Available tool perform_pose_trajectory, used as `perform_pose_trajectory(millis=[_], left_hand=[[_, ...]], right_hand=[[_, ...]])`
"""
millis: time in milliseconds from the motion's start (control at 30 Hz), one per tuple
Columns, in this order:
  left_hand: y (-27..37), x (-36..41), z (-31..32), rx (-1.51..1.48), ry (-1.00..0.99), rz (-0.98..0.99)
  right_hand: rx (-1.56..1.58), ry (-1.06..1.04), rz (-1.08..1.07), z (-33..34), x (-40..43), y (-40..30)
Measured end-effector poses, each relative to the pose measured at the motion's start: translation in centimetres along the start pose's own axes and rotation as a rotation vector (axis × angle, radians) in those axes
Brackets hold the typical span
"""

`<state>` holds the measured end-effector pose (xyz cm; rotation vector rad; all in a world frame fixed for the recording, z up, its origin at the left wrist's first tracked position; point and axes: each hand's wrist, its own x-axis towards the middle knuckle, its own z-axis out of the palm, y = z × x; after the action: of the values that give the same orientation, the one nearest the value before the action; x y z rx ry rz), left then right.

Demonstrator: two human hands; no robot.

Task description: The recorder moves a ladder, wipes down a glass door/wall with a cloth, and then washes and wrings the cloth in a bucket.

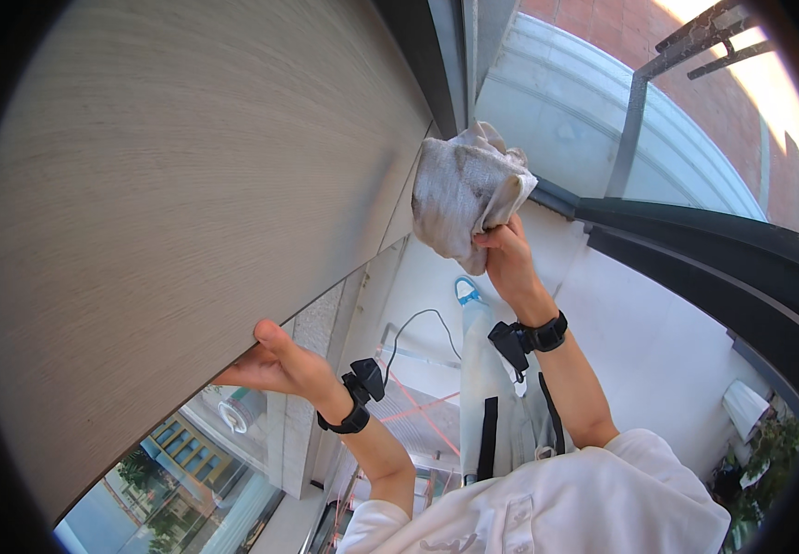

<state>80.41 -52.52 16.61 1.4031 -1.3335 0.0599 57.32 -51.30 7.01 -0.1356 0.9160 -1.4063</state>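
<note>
In my right hand (510,260) is a bunched, greyish-white cloth (465,190) with darker smudges, pinched between thumb and fingers. The cloth is beside the right edge of a large wood-grain panel (198,187), close to a dark frame post; whether it touches either is unclear. My left hand (289,363) grips the panel's lower edge, thumb on the face towards me and fingers partly hidden behind it. Each wrist carries a black strap with a small black device, one on the left (358,391) and one on the right (528,338).
A glass pane in a dark frame (690,228) stands at the right. White floor (649,325) stretches below, with a potted plant (763,443) at the lower right. A black cable (410,315) hangs from the left wrist device. Metal rails (417,356) and red straps (434,422) are below me.
</note>
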Motion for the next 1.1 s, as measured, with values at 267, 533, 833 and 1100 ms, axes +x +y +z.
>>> perform_pose_trajectory(millis=[267, 533, 833, 1100], left_hand=[[0.3, 0.3, -0.2, -0.027, 0.017, -0.014], [1.3, 0.4, 0.4, -0.103, 0.019, -0.071], [0.4, 0.1, -0.7, -0.251, -0.116, -0.11], [2.6, 1.4, -2.7, -0.242, -0.241, -0.156]], right_hand=[[-0.471, -0.306, -0.235, 1.3, 0.9, -1.8], [-0.786, -0.027, -0.699, 8.7, 3.1, 1.3], [-0.564, 0.055, -0.057, 11.4, 2.1, 0.1], [-0.938, -0.02, -0.718, 9.6, 3.1, 4.4]])
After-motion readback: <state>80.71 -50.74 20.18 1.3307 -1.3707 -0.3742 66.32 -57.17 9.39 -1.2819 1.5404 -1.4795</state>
